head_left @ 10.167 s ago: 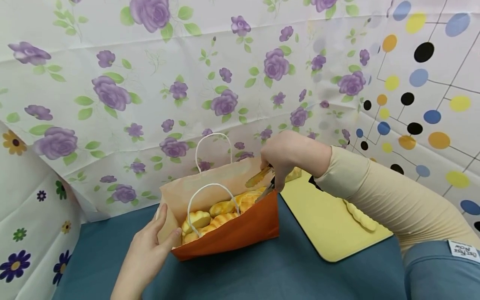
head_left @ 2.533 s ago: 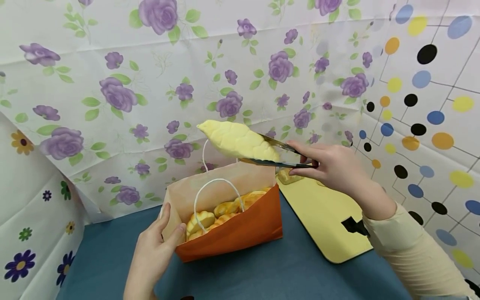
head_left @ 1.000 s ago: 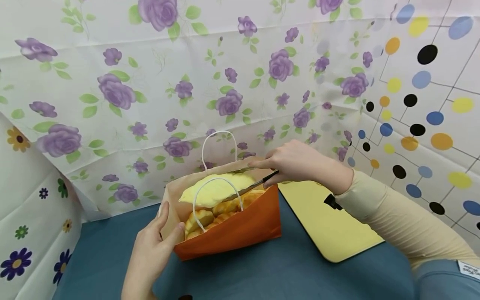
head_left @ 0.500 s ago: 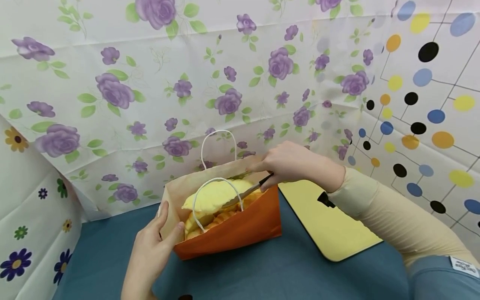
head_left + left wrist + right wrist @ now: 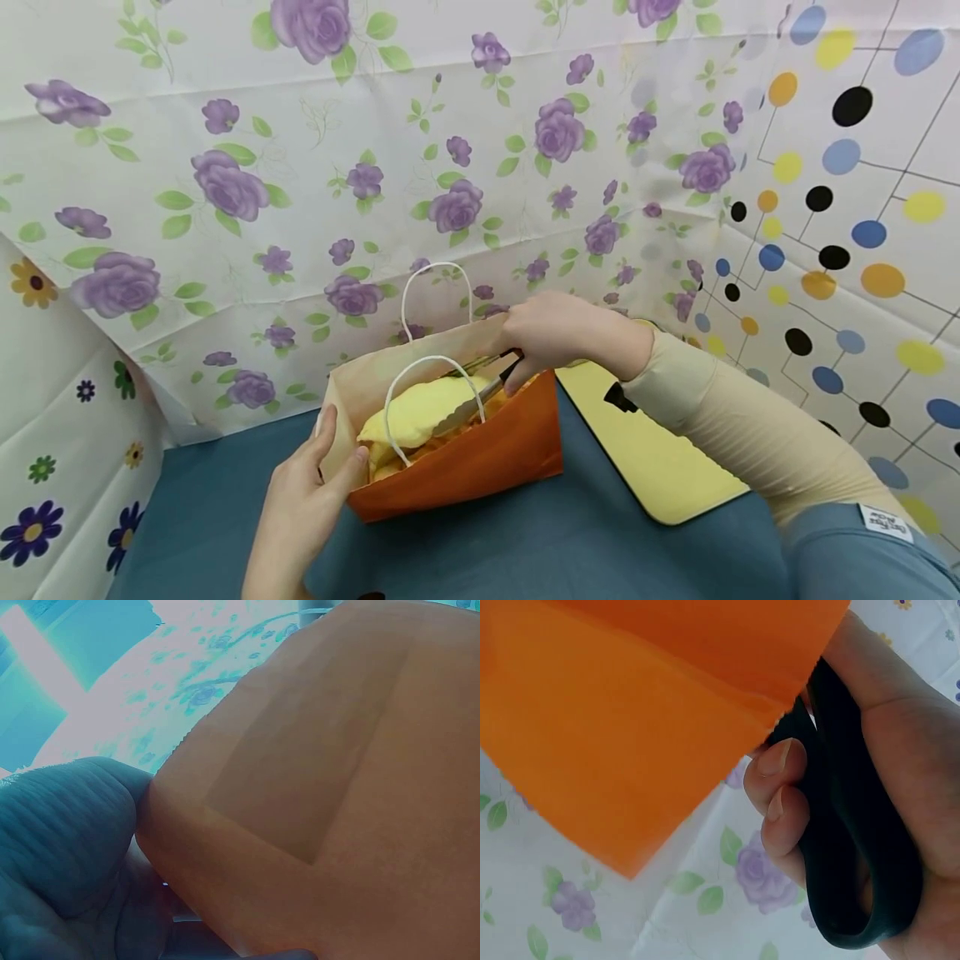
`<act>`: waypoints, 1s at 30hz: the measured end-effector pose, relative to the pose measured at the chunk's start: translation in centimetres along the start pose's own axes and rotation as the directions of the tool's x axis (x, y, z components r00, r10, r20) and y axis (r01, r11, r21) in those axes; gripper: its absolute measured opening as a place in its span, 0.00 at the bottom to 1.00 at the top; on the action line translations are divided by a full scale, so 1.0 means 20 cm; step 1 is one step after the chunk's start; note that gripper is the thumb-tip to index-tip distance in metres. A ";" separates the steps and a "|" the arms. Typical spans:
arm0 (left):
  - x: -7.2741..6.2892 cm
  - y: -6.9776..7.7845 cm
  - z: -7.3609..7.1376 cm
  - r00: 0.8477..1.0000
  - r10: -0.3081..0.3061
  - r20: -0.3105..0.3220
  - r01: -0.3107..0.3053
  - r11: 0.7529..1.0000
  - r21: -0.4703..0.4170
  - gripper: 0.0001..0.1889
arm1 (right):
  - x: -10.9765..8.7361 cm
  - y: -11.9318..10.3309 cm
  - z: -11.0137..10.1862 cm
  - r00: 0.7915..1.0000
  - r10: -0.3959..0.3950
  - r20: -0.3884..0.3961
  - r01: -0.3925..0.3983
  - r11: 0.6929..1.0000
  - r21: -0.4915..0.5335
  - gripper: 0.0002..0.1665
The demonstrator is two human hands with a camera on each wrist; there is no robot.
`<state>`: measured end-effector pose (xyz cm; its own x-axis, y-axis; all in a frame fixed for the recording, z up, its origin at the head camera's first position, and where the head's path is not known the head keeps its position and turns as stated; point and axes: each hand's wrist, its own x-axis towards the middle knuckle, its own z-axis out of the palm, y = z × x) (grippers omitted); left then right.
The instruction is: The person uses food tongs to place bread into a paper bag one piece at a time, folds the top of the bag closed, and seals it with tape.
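Note:
An orange paper bag [image 5: 465, 479] stands on the table with its mouth open. My left hand [image 5: 303, 479] holds its left edge, thumb at the front rim; the left wrist view shows the thumb against the paper. My right hand [image 5: 573, 329] reaches over the bag's right end and grips a pair of tongs [image 5: 468, 408], whose black handles [image 5: 896, 877] show in the right wrist view. Inside the bag, a pale yellow braided bread [image 5: 412, 410] lies between the tongs' arms, on top of golden breads [image 5: 384, 468] that are partly hidden.
Right of the bag lies a yellow board [image 5: 660, 450], partly covered by the right forearm. Two white bag handles [image 5: 431, 358] arch above the mouth. A flowered sheet [image 5: 300, 208] hangs close behind, and a dotted sheet [image 5: 840, 208] at the right.
The pale bread, on the board ten seconds ago and later held above the bag in the tongs, is now lowered inside. My right hand has moved left and down; my left hand keeps its hold.

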<state>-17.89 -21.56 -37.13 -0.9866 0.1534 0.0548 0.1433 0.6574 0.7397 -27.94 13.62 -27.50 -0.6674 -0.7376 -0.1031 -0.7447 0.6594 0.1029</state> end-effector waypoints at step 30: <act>0.00 0.01 0.00 1.000 -0.014 0.010 0.013 1.000 0.019 0.43 | 0.15 -0.06 0.11 0.999 0.016 0.028 -0.011 0.987 -0.163 0.42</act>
<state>-17.88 -21.48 -37.01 -0.9877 0.1517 0.0382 0.1315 0.6733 0.7276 -29.11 10.99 -30.00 -0.6792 -0.7225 -0.1292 -0.7259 0.6352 0.2637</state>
